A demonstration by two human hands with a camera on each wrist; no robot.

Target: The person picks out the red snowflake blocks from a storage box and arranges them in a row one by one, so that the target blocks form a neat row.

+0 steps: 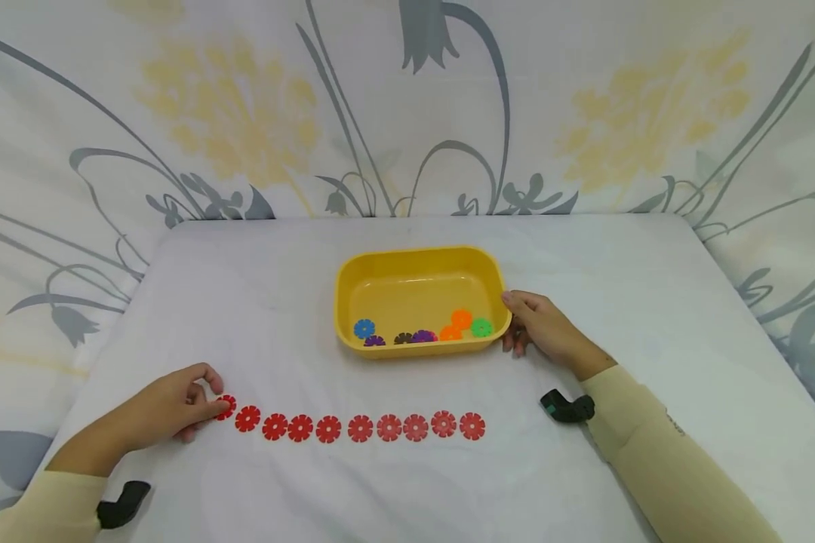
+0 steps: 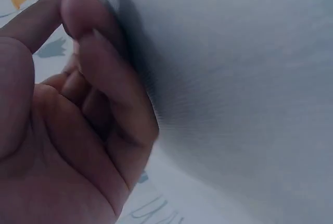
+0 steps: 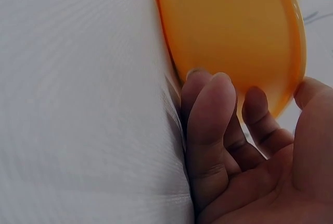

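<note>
At the left end of a row, my left hand (image 1: 170, 403) pinches a red notched plastic disc (image 1: 227, 407) between thumb and index finger. Only a bit of that disc shows at the top of the left wrist view, by the fingertips (image 2: 83, 13). Several more red discs (image 1: 328, 429) lie flat in a slightly curved line to its right. My right hand (image 1: 546, 332) grips the right end of a yellow plastic tray (image 1: 421, 264), thumb on the rim and the other fingers against the outer wall. The right wrist view shows this hold on the tray wall (image 3: 234, 31) closely.
Inside the tray, along its near side, lie loose discs: a blue disc (image 1: 364, 328), an orange disc (image 1: 461, 320), a green disc (image 1: 481, 327), and several purple and dark ones. A white cloth (image 1: 278, 294) covers the table; a flower-patterned curtain (image 1: 380, 105) hangs behind.
</note>
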